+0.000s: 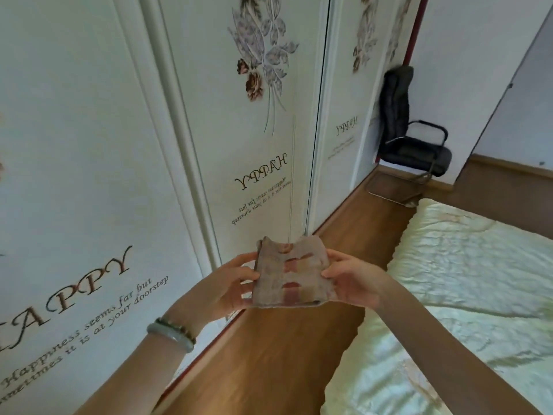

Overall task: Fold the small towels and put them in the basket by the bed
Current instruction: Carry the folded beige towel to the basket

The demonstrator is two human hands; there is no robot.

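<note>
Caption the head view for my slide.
Left hand and right hand hold a folded towel over the floor beside the bed.

Bedroom in a home. Bed [443,339] along the right, covered by a crinkled pale green quilted bedspread [478,250]. Tall white wardrobe doors [74,130] filling the left side, printed with floral motifs [260,55] and "HAPPY" lettering [89,283] above a line about happiness at the doorstep. Strip of wood-laminate floor [284,354] between wardrobe and bed edge. Black padded office chair [401,115] on a metal sled base parked in the far corner, against a plain white wall [454,55].
</note>
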